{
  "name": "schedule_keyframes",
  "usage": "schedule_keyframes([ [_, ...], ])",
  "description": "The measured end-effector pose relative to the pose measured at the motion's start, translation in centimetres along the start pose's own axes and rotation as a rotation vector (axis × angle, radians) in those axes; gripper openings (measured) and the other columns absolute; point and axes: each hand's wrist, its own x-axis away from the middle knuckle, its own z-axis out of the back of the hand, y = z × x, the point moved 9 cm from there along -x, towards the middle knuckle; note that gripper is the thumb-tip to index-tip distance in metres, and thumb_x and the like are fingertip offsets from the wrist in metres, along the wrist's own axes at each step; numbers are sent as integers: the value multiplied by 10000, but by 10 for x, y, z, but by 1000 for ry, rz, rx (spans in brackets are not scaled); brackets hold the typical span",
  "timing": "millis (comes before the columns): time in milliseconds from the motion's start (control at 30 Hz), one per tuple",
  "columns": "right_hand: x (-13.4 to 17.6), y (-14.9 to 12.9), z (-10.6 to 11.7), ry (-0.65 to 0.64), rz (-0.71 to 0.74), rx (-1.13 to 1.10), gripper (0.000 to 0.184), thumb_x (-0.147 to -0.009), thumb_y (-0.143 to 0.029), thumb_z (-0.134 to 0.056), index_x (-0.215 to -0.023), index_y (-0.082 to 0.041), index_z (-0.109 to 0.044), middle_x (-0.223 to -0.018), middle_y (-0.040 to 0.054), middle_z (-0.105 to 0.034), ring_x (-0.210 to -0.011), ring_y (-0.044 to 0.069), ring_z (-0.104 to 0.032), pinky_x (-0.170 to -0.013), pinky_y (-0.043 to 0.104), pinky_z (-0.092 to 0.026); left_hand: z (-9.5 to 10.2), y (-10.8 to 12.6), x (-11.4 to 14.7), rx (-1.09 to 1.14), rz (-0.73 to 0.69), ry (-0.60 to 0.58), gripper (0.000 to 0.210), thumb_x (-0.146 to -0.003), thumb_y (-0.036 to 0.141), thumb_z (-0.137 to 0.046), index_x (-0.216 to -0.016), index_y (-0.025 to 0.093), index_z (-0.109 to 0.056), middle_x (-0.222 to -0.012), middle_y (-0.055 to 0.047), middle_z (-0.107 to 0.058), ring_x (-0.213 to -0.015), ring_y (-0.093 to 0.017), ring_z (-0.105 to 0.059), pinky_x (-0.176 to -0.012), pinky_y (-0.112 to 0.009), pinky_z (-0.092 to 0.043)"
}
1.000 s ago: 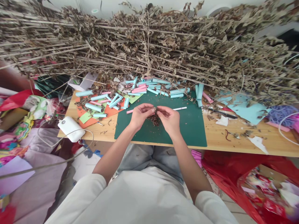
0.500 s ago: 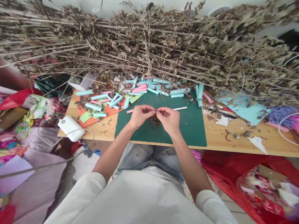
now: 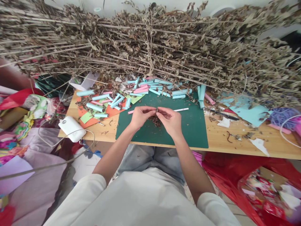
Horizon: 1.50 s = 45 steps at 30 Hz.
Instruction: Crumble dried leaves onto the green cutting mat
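My left hand (image 3: 141, 118) and my right hand (image 3: 171, 121) meet over the green cutting mat (image 3: 190, 131), thumbs and fingertips pinched together. Between the fingertips shows a small bit of dried leaf (image 3: 157, 110), partly hidden by the fingers. Just beneath them lies a small heap of crumbled dark leaves (image 3: 155, 122). Behind my hands, a thin white stick (image 3: 182, 109) lies on the mat. A pink piece (image 3: 131, 112) shows to the left of my left hand; whether it joins the stick is hidden.
Dried leafy stalks (image 3: 150, 40) span the back. Rolled blue paper tubes (image 3: 181, 92) and pink ones lie before them. A white power bank (image 3: 72, 129) with a cable sits left. On the right are a black pen (image 3: 224, 115), blue paper (image 3: 250, 110) and a red bag (image 3: 225, 166).
My fingers have shifted slightly at the pinch, and the bit of dried leaf between them shows a little more. Both hands stay over the heap.
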Motion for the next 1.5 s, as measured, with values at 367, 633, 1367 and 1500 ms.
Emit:
schedule_keyframes([
  [367,2,-19,-2,97,155,277,112,-795,-240,-630,-820,-197,-730,-775,36,-724,-663,166,-657,-683,307,-554,-7,21,9,-347,-190,37,150,-750,258,-707,-839,152,-766,-779,-47,-747,-691,-148,-672,-636,-249,-513],
  [633,-3,6,6,123,-19,5,141,-769,-302,-676,-852,-190,-702,-766,29,-714,-695,174,-668,-695,309,-567,4,-1,1,205,37,74,309,-619,316,-851,-844,136,-742,-798,-55,-754,-757,-162,-714,-849,-340,-573],
  [1367,4,-30,-9,24,318,486,153,-882,-239,-537,-849,-211,-684,-862,70,-701,-813,197,-656,-787,331,-541,-7,13,7,-213,-118,-24,192,-755,297,-709,-858,136,-715,-794,-52,-730,-730,-152,-691,-697,-262,-557],
  [1500,0,-13,1,54,100,186,143,-860,-310,-573,-838,-199,-661,-814,45,-710,-738,180,-666,-712,305,-560,-5,15,9,-157,-108,-2,209,-733,311,-739,-835,131,-708,-776,-52,-728,-715,-151,-693,-697,-265,-563],
])
